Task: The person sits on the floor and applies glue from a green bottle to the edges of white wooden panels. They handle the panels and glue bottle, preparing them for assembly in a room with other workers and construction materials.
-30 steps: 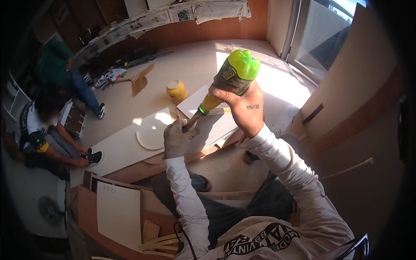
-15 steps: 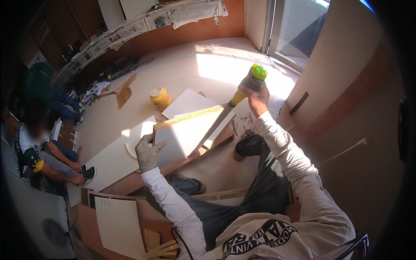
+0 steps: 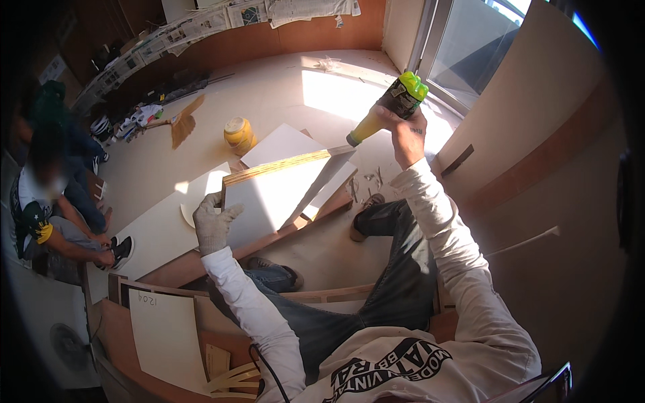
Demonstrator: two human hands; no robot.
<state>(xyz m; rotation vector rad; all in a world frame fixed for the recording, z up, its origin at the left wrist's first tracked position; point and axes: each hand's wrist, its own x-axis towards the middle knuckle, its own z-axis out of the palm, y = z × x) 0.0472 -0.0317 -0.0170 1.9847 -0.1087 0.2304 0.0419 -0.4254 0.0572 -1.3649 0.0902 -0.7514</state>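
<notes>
My left hand [image 3: 213, 223], in a pale work glove, grips the left end of a white-faced plywood panel [image 3: 272, 198]. The panel stands on edge, tilted, with its layered wood edge [image 3: 279, 168] facing up. My bare right hand [image 3: 406, 138] is closed around a plastic bottle [image 3: 390, 111] with a bright green base, a dark label and yellowish contents. The bottle is tipped neck down, its mouth just at the panel's right upper corner. Whether it touches the wood I cannot tell.
A yellow tub [image 3: 240, 138] and a broom [image 3: 185, 123] are on the floor beyond. White boards [image 3: 158, 232] lie to the left and under the panel. Another person [image 3: 50, 218] sits at left. Wood strips [image 3: 235, 379] lie near my left forearm; a glass door [image 3: 470, 57] stands far right.
The bottle's mouth has come to the panel's right upper corner, and the bottle shows more plainly. My left hand keeps its grip on the panel. The whole view has shifted slightly.
</notes>
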